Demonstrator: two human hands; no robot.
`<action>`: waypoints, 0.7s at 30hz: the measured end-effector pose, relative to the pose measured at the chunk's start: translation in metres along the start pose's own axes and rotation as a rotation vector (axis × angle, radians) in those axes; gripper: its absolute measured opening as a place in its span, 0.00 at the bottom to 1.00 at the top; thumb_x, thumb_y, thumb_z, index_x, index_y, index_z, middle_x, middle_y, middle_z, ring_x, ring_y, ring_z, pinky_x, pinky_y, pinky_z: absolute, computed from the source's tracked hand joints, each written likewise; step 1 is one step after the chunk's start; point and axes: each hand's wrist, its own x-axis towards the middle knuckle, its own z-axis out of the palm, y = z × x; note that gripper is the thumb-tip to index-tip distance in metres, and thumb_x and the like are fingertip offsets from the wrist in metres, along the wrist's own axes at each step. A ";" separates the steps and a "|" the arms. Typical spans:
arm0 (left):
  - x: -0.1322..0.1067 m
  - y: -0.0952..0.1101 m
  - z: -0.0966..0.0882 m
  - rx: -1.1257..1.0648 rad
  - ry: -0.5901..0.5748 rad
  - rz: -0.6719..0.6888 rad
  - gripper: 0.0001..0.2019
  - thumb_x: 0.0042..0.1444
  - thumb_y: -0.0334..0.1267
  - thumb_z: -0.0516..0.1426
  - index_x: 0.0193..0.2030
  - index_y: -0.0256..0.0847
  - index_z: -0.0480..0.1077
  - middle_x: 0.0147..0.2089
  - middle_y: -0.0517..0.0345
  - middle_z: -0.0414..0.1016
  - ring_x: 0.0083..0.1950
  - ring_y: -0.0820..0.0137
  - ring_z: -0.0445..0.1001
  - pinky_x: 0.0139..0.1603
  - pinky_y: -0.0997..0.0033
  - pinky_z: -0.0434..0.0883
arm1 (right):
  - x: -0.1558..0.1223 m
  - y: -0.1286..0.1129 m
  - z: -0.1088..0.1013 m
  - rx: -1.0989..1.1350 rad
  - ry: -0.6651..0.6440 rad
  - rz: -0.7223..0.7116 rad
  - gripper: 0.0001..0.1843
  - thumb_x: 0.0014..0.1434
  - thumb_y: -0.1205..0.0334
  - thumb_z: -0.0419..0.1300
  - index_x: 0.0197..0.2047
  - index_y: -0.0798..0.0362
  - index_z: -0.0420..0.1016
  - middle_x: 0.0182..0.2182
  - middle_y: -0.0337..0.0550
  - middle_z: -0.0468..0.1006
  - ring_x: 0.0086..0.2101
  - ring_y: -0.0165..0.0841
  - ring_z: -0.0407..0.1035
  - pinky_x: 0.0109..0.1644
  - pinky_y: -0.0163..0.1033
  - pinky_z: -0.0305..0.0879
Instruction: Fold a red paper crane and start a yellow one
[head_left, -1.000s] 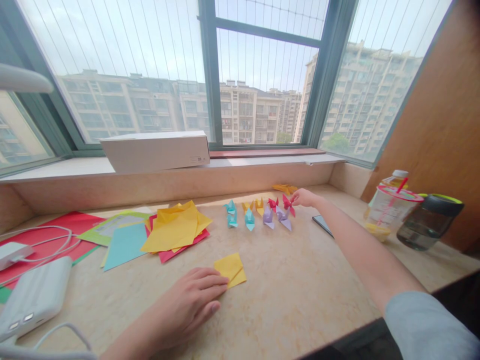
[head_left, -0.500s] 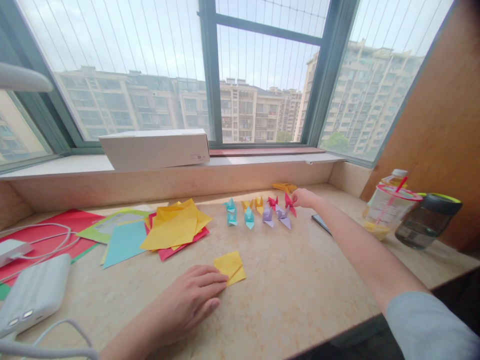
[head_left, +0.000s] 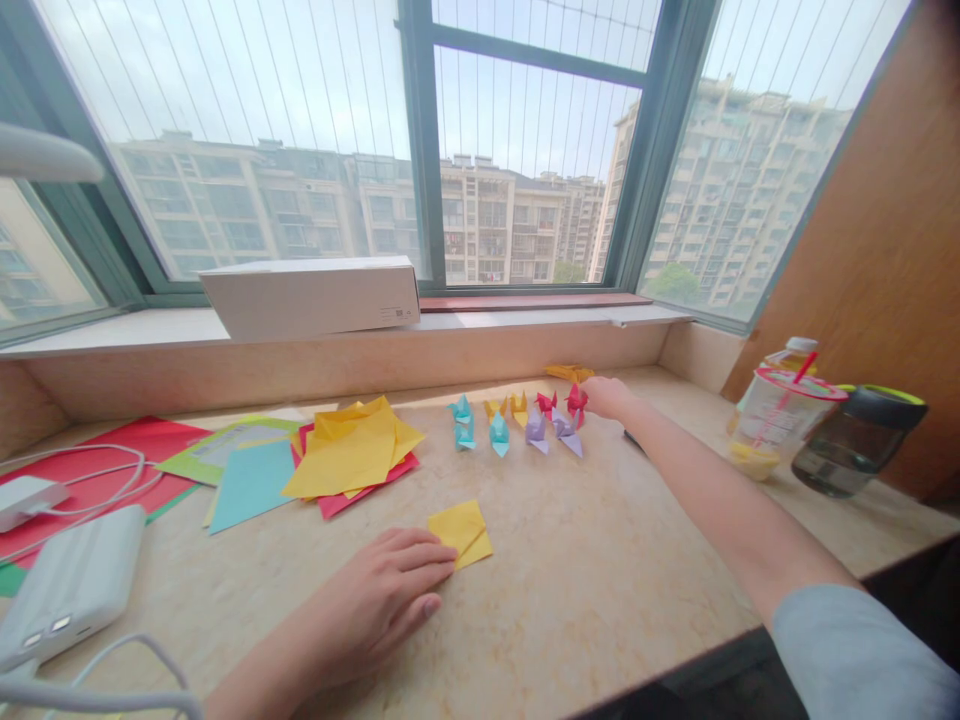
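Observation:
My right hand point(head_left: 606, 397) reaches to the far end of the rows of paper cranes, its fingers closed at a red origami crane point(head_left: 576, 401); the fingertips are partly hidden. Beside that crane stand another red crane point(head_left: 547, 404), two yellow cranes point(head_left: 519, 406), turquoise cranes point(head_left: 499, 434) and lilac cranes point(head_left: 568, 432). My left hand point(head_left: 394, 590) lies flat on the table, fingers stretched out, fingertips on the left corner of a folded yellow paper square point(head_left: 463, 534).
Left of the cranes lies a stack of yellow and red paper point(head_left: 352, 450), then a blue sheet point(head_left: 253, 485). A power bank point(head_left: 79, 570) with white cables is far left. A cup with straw point(head_left: 772, 420) and dark bottle point(head_left: 855, 445) stand right. Behind is a white box point(head_left: 311, 300).
The red crane at my right hand has turned and shifted slightly left, with my right hand moving along. My left hand and the yellow square are still.

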 end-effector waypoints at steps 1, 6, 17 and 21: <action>0.000 0.000 0.000 -0.002 0.004 0.002 0.15 0.65 0.36 0.51 0.56 0.46 0.72 0.56 0.53 0.77 0.56 0.60 0.74 0.58 0.58 0.71 | 0.001 0.000 -0.001 -0.003 0.000 -0.001 0.15 0.67 0.57 0.57 0.54 0.52 0.71 0.53 0.48 0.72 0.47 0.38 0.71 0.51 0.49 0.71; -0.001 -0.001 0.001 -0.024 0.048 0.016 0.15 0.65 0.36 0.52 0.55 0.46 0.72 0.55 0.53 0.78 0.55 0.61 0.75 0.58 0.60 0.71 | 0.003 0.004 -0.003 0.007 -0.001 -0.009 0.15 0.67 0.57 0.57 0.54 0.52 0.71 0.53 0.48 0.73 0.47 0.38 0.71 0.51 0.49 0.71; 0.000 0.001 0.000 -0.027 0.051 0.026 0.15 0.65 0.36 0.52 0.56 0.47 0.72 0.55 0.53 0.78 0.55 0.61 0.75 0.57 0.60 0.72 | -0.001 0.004 -0.008 -0.004 -0.020 -0.028 0.15 0.67 0.57 0.57 0.54 0.52 0.71 0.53 0.48 0.72 0.47 0.37 0.71 0.51 0.48 0.71; 0.001 0.001 -0.001 -0.024 0.048 0.023 0.16 0.65 0.36 0.51 0.56 0.46 0.72 0.55 0.52 0.78 0.55 0.61 0.75 0.58 0.60 0.72 | -0.003 0.005 -0.011 -0.005 -0.023 -0.031 0.15 0.67 0.57 0.57 0.54 0.52 0.71 0.53 0.48 0.72 0.47 0.38 0.71 0.50 0.48 0.71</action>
